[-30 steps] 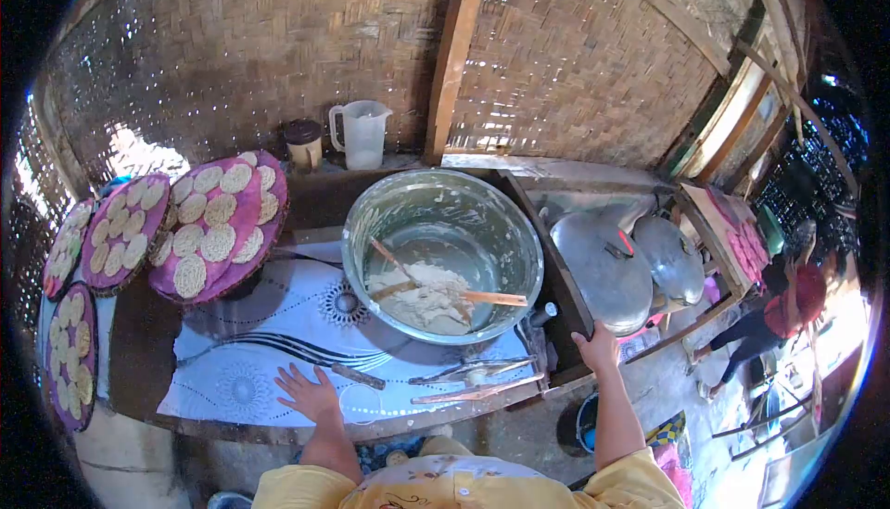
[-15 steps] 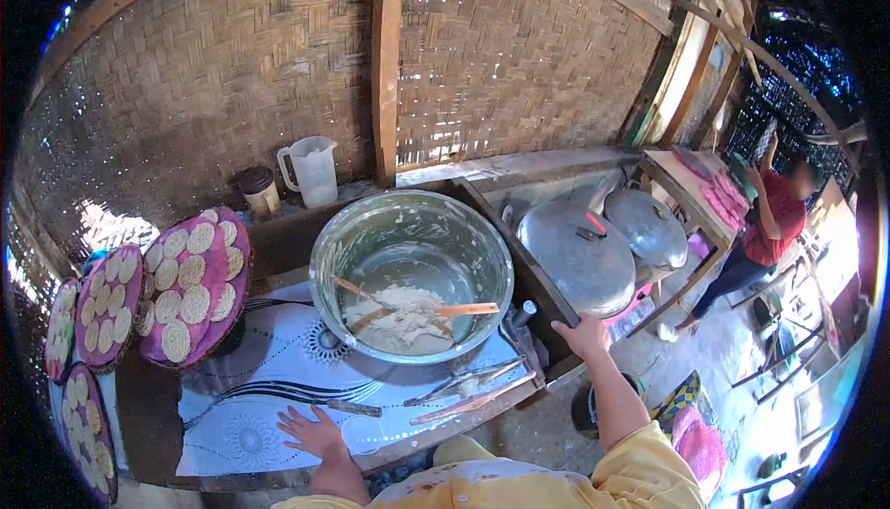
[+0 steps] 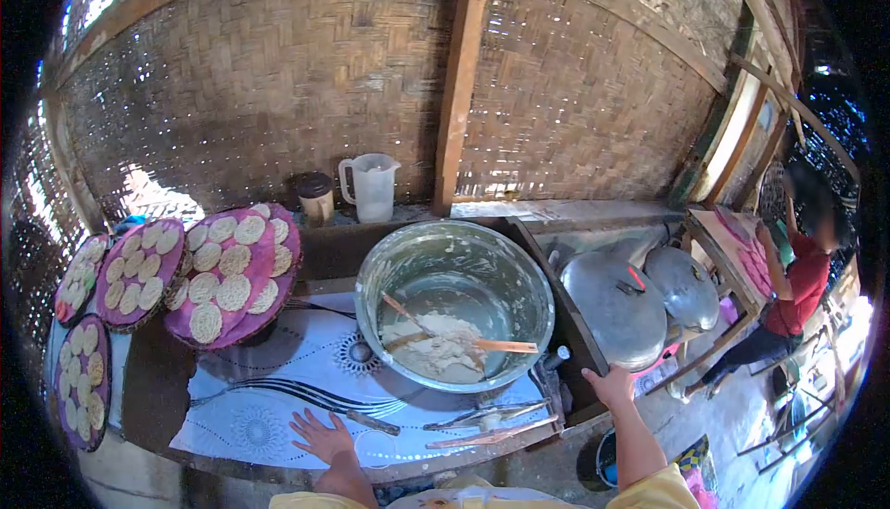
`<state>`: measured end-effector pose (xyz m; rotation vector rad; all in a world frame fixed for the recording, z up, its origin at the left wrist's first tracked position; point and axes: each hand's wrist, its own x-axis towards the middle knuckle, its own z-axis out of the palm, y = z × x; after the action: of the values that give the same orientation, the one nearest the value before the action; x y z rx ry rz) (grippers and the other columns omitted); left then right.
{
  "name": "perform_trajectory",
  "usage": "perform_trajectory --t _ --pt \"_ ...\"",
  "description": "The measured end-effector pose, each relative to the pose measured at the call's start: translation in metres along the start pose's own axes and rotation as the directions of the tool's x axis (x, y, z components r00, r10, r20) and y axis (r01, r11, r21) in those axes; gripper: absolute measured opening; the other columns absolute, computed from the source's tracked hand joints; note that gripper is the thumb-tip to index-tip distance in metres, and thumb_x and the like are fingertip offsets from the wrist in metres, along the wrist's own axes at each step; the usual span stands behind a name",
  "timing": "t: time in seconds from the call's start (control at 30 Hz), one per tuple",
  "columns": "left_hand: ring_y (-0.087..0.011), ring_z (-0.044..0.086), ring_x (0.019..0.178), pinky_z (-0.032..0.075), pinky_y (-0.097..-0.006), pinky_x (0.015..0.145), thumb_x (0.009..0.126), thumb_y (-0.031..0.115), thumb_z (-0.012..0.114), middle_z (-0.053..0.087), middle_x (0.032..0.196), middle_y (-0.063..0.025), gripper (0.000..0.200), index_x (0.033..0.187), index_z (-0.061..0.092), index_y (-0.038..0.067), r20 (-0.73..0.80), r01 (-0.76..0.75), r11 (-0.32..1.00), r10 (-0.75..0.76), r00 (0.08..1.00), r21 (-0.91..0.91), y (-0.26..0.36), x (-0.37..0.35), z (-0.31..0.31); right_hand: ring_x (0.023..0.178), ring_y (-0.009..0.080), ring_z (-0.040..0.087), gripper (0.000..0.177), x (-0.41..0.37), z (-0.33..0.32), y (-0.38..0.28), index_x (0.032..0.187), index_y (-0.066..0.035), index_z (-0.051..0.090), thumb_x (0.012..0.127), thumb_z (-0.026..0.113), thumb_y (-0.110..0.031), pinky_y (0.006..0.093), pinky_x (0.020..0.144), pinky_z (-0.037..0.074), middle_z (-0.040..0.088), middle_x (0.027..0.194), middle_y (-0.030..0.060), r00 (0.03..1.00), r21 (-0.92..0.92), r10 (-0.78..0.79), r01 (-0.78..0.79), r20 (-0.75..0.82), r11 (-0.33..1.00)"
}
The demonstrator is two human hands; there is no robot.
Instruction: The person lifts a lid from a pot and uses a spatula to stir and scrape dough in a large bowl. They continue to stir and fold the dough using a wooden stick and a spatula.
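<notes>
My left hand [image 3: 324,439] lies flat with its fingers spread on a white patterned cloth [image 3: 306,379], close to a short wooden stick [image 3: 374,423]. My right hand [image 3: 612,387] grips the corner of the table's wooden side board [image 3: 570,328], its thumb on the near side and its other fingers partly hidden. Between the hands and the wall stands a large metal basin [image 3: 368,324] with pale dough or flour [image 3: 440,342] at the bottom. A wooden-handled tool [image 3: 505,346] and a thin wooden stick [image 3: 397,305] rest in it.
Round trays [image 3: 218,319] with several pale coiled discs lean at the left. A plastic jug [image 3: 374,189] and a lidded container [image 3: 316,198] stand by the woven wall. Wooden tongs [image 3: 491,437] lie at the front edge. Lidded pots [image 3: 612,310] and a co-worker [image 3: 805,277] are to the right.
The view has tilted and turned, so the table and basin appear lower and further right. Both hands keep their places. The co-worker's arms and stance have shifted slightly.
</notes>
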<state>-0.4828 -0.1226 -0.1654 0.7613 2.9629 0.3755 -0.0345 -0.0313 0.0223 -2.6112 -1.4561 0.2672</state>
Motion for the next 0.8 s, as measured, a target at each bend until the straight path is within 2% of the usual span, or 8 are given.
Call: perform_trajectory --t 0.27,0.47,0.57,0.67,0.8 --pt "-0.0283 0.011 0.137 0.01 -0.0548 0.106 0.086 0.044 0.041 0.019 0.147 -0.0087 0.06 0.135 0.034 0.01 -0.008 0.005 0.999 -0.005 1.0 -0.034 -0.003 0.001 0.004 0.094 0.0348 0.06 0.066 0.003 0.004 0.002 0.101 0.0 0.063 0.064 0.069 -0.054 0.0413 0.082 0.046 0.063 0.096 0.0233 1.0 0.043 0.006 -0.006 0.003 0.999" --pt "-0.028 0.012 0.136 0.01 -0.0548 0.107 0.086 0.044 0.041 0.019 0.146 -0.0089 0.06 0.135 0.033 0.01 -0.033 -0.006 1.0 0.006 0.999 -0.018 -0.006 0.004 0.015 0.094 0.0341 0.06 0.067 0.003 0.004 0.001 0.102 -0.001 0.063 0.064 0.068 -0.056 0.0417 0.082 0.046 0.063 0.096 0.0229 1.0 -0.02 0.011 -0.011 -0.024 1.0" --pt "-0.0279 0.012 0.136 0.011 -0.0549 0.107 0.086 0.043 0.041 0.019 0.146 -0.0092 0.06 0.135 0.033 0.01 -0.013 -0.001 1.0 0.001 1.0 -0.002 -0.003 0.004 0.009 0.093 0.0337 0.061 0.066 0.001 0.005 0.002 0.102 -0.002 0.063 0.064 0.067 -0.055 0.0417 0.081 0.046 0.063 0.096 0.0222 0.997 0.017 -0.045 0.046 -0.06 0.999" --pt "-0.0277 0.013 0.136 0.011 -0.0547 0.107 0.086 0.044 0.039 0.02 0.146 -0.0094 0.06 0.136 0.032 0.011 -0.002 -0.002 1.0 0.002 1.0 0.009 0.0 0.001 0.001 0.091 0.0337 0.061 0.065 0.001 0.003 0.0 0.101 -0.002 0.064 0.064 0.067 -0.055 0.0417 0.08 0.046 0.063 0.095 0.0213 1.0 0.012 -0.002 0.002 -0.018 1.0" --pt "-0.0275 0.013 0.136 0.011 -0.0544 0.106 0.087 0.044 0.038 0.02 0.146 -0.0087 0.059 0.135 0.034 0.011 -0.026 -0.005 1.0 0.005 1.0 0.021 -0.002 0.001 0.007 0.089 0.034 0.061 0.064 0.001 0.004 0.002 0.098 -0.001 0.064 0.064 0.067 -0.055 0.0418 0.078 0.046 0.064 0.093 0.0214 0.999 0.004 -0.011 0.011 -0.039 1.0"
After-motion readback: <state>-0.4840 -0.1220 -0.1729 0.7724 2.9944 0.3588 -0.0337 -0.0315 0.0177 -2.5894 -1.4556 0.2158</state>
